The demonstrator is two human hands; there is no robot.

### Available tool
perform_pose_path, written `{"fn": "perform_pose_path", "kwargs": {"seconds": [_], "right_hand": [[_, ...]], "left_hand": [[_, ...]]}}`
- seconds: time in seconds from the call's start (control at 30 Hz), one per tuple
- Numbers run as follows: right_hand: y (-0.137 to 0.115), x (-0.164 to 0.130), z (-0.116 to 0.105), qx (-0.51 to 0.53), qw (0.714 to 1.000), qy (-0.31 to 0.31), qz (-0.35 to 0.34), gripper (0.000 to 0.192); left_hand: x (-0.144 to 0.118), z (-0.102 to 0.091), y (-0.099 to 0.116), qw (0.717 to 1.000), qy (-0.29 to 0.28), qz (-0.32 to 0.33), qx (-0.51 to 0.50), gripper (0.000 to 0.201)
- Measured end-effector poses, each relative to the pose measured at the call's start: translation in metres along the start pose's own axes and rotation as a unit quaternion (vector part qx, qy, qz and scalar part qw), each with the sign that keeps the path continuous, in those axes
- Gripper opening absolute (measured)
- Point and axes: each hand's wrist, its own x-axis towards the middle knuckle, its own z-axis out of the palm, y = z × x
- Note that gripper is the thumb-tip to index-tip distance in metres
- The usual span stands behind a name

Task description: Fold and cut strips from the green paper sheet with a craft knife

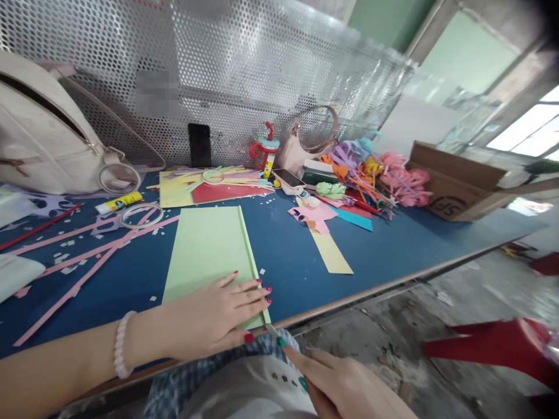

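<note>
A light green paper sheet [204,250] lies on the blue table, its right edge folded into a narrow strip. My left hand [218,311] rests flat on the sheet's lower part, fingers spread, fingertips over the folded strip. At the table's front edge, my right hand [336,378] is closed round a craft knife [271,331]. Its thin blade points at the lower end of the fold; most of the handle is hidden in my fingers.
Pink paper strips [87,253], a tape roll [142,215] and a glue stick [119,203] lie left. Behind are coloured papers [174,191] and a phone [200,145]. Right are a yellow strip [332,250], a cardboard box [454,186] and a red stool [493,349].
</note>
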Motion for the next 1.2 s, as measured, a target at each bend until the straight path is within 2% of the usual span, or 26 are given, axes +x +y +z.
{"fn": "perform_pose_path", "kwargs": {"seconds": [0.17,0.37,0.83,0.93,1.03,1.2], "right_hand": [[-0.002,0.002,0.001,-0.034,0.999,0.002,-0.005,0.053],[-0.003,0.004,0.004,-0.077,0.997,-0.012,-0.015,0.048],[-0.002,0.002,0.008,-0.162,0.984,0.043,-0.062,0.046],[-0.004,0.004,0.009,-0.195,0.974,0.078,-0.081,0.051],[-0.010,0.008,0.010,-0.237,0.963,0.083,-0.099,0.055],[-0.021,0.012,0.010,-0.246,0.964,0.075,-0.069,0.052]], "left_hand": [[-0.002,-0.001,0.000,1.000,-0.029,-0.002,-0.005,0.054],[-0.002,-0.003,-0.001,0.999,-0.039,-0.001,-0.032,0.054],[-0.003,0.001,-0.001,0.998,-0.035,-0.009,-0.043,0.057],[-0.003,0.003,-0.001,0.999,-0.023,-0.016,-0.034,0.059],[-0.004,0.004,-0.001,0.999,-0.012,-0.028,-0.025,0.060],[-0.004,0.005,-0.002,0.999,-0.018,-0.031,-0.015,0.061]]}}
